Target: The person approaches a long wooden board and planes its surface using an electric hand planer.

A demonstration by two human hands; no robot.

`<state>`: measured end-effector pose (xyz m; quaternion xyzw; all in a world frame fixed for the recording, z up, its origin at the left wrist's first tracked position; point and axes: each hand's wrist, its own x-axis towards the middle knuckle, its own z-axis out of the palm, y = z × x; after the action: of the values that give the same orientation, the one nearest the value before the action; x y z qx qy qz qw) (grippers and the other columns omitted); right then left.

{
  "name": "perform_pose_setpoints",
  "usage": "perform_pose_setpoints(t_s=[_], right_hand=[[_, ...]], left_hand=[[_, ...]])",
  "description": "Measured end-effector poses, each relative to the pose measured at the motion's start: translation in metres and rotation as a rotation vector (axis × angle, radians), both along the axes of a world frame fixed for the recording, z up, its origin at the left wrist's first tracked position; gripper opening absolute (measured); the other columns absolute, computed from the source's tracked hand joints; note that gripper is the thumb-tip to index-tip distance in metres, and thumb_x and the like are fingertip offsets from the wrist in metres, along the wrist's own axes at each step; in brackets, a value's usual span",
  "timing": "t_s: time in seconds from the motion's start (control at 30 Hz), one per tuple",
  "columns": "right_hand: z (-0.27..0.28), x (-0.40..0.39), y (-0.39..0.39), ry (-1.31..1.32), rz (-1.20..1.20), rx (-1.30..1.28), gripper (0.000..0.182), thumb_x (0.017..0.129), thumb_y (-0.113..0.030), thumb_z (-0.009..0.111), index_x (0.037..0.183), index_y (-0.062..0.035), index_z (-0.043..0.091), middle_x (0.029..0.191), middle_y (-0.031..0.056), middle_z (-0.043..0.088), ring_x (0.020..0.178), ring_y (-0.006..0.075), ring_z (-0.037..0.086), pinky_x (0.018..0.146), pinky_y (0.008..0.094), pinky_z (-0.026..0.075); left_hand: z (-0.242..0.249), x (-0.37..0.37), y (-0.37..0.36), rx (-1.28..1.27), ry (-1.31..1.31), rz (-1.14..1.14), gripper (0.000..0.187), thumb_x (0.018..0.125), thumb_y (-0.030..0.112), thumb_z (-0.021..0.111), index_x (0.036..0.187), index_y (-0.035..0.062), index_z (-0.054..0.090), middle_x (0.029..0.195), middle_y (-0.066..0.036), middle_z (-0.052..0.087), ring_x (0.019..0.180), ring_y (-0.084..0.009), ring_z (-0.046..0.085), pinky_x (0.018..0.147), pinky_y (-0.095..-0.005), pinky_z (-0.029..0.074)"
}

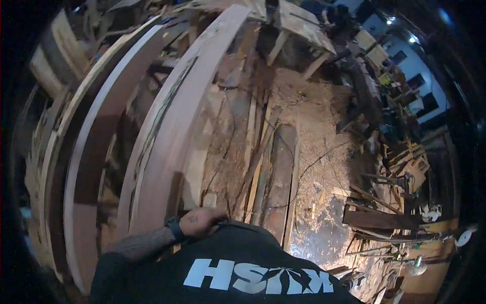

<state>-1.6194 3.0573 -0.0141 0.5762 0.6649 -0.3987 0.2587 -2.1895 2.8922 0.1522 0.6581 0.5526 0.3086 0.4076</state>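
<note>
My left hand (201, 221) is closed at the front edge of my black shirt (243, 253), with a dark band around its wrist. The fingers are curled against the shirt's hem and seem to grip it; their tips are partly hidden. Just beyond that hand runs a long, wide wooden plank (174, 114) with a dark crack along it. My right hand is not in view.
A second plank (96, 121) with a pale edge stands farther left. Wood strips (258, 172) lie on the floor beside sawdust and shavings (324, 147). A wooden table (304, 25) stands at the back. Stacked offcuts (379, 218) and tools crowd the right.
</note>
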Motion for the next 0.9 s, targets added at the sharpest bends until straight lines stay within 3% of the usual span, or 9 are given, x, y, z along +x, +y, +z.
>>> perform_pose_setpoints(t_s=[0.07, 0.17, 0.27, 0.37, 0.47, 0.57, 0.67, 0.77, 0.9], right_hand=[[0.01, -0.03, 0.021, 0.007, -0.038, 0.041, 0.064, 0.087, -0.056, 0.075, 0.133, -0.0108, 0.067, 0.121, 0.0174, 0.074, 0.107, 0.0392, 0.071, 0.095, 0.047, 0.055], [0.022, -0.075, 0.063, 0.017, -0.071, 0.073, 0.064, 0.087, -0.055, 0.075, 0.132, -0.0105, 0.067, 0.12, 0.0176, 0.074, 0.106, 0.0391, 0.071, 0.095, 0.047, 0.055], [0.036, -0.108, 0.103, 0.039, -0.117, 0.112, 0.063, 0.087, -0.054, 0.075, 0.132, -0.0102, 0.067, 0.12, 0.0177, 0.074, 0.106, 0.039, 0.071, 0.095, 0.047, 0.055], [0.038, -0.136, 0.139, 0.05, -0.171, 0.127, 0.063, 0.087, -0.054, 0.076, 0.132, -0.0099, 0.067, 0.119, 0.0178, 0.074, 0.106, 0.0389, 0.071, 0.095, 0.0471, 0.055], [0.03, -0.164, 0.188, 0.057, -0.194, 0.125, 0.063, 0.088, -0.053, 0.076, 0.132, -0.0096, 0.067, 0.119, 0.0179, 0.074, 0.105, 0.0389, 0.071, 0.094, 0.0471, 0.055], [0.011, -0.193, 0.247, 0.059, -0.185, 0.106, 0.062, 0.088, -0.053, 0.076, 0.131, -0.0094, 0.067, 0.118, 0.018, 0.075, 0.105, 0.0388, 0.071, 0.094, 0.0471, 0.055], [-0.013, -0.225, 0.322, 0.063, -0.16, 0.092, 0.062, 0.088, -0.052, 0.076, 0.131, -0.0091, 0.067, 0.117, 0.0182, 0.075, 0.104, 0.0387, 0.071, 0.094, 0.0471, 0.055], [-0.031, -0.251, 0.403, 0.067, -0.133, 0.068, 0.061, 0.088, -0.051, 0.076, 0.131, -0.0088, 0.067, 0.117, 0.0183, 0.075, 0.104, 0.0386, 0.071, 0.094, 0.0471, 0.055], [-0.03, -0.28, 0.498, 0.088, -0.119, 0.048, 0.061, 0.088, -0.051, 0.077, 0.131, -0.0084, 0.068, 0.116, 0.0185, 0.075, 0.104, 0.0385, 0.071, 0.094, 0.0472, 0.055]], left_hand=[[-0.018, -0.029, 0.042, 0.129, -0.124, 0.011, 0.028, 0.092, 0.019, 0.067, 0.118, 0.0083, 0.067, 0.109, -0.019, 0.07, 0.104, -0.0411, 0.067, 0.09, -0.0494, 0.054], [-0.014, -0.065, 0.101, 0.031, 0.142, -0.163, 0.023, 0.094, 0.026, 0.066, 0.112, 0.0116, 0.067, 0.106, -0.017, 0.071, 0.097, -0.0408, 0.069, 0.082, -0.0509, 0.055], [0.004, -0.095, 0.136, 0.065, 0.298, -0.148, 0.02, 0.094, 0.028, 0.064, 0.108, 0.0137, 0.066, 0.1, -0.016, 0.07, 0.088, -0.0406, 0.07, 0.073, -0.0533, 0.055], [-0.025, -0.129, 0.181, -0.031, 0.455, -0.252, 0.026, 0.1, 0.024, 0.055, 0.12, 0.0124, 0.065, 0.095, -0.018, 0.072, 0.086, -0.0405, 0.073, 0.07, -0.0557, 0.056], [-0.071, -0.154, 0.225, -0.121, 0.512, -0.288, 0.023, 0.101, 0.027, 0.054, 0.114, 0.0118, 0.065, 0.088, -0.018, 0.072, 0.079, -0.0423, 0.072, 0.067, -0.0559, 0.055], [-0.06, -0.181, 0.289, -0.155, 0.599, -0.293, 0.022, 0.102, 0.026, 0.051, 0.11, 0.0108, 0.065, 0.09, -0.019, 0.073, 0.082, -0.0421, 0.072, 0.067, -0.0538, 0.056], [-0.06, -0.214, 0.368, -0.082, 0.64, -0.175, 0.025, 0.09, 0.025, 0.059, 0.108, 0.0128, 0.071, 0.108, -0.013, 0.073, 0.101, -0.0379, 0.07, 0.085, -0.0536, 0.054], [-0.082, -0.249, 0.446, 0.04, 0.703, -0.109, 0.027, 0.086, 0.028, 0.062, 0.107, 0.0151, 0.072, 0.111, -0.009, 0.072, 0.11, -0.0347, 0.067, 0.098, -0.0559, 0.047], [-0.077, -0.29, 0.54, 0.122, 0.879, -0.176, 0.027, 0.081, 0.031, 0.065, 0.103, 0.0173, 0.073, 0.108, -0.008, 0.07, 0.109, -0.0326, 0.066, 0.103, -0.0582, 0.041]])
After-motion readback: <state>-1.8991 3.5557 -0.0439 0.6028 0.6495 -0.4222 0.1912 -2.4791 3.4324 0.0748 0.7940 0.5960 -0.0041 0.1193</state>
